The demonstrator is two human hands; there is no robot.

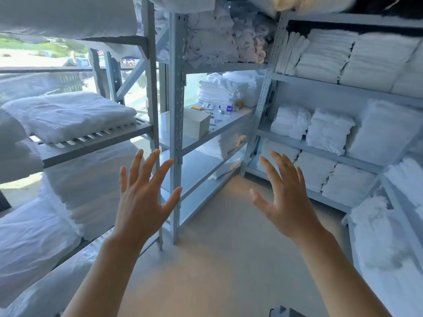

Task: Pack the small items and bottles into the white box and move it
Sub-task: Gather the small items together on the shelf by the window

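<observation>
Bare forearms are raised in the foreground over the beige floor (219,259). The left hand (142,202) is spread wide, fingers straight, nothing held; the right hand (286,202) is likewise splayed and empty. Both hands are well apart from the shelving. Just beyond the left hand a grey metal upright (176,133) is seen, crossing the near end of the middle shelf (233,120). On that shelf the white box (195,123) is set, closed as far as can be told. Behind it small items (219,109) are scattered, too small to identify; bottles cannot be made out. Folded white linens (219,90) are stacked at the back. Pillows (68,115) fill the left rack, folded towels (329,131) the right.
</observation>
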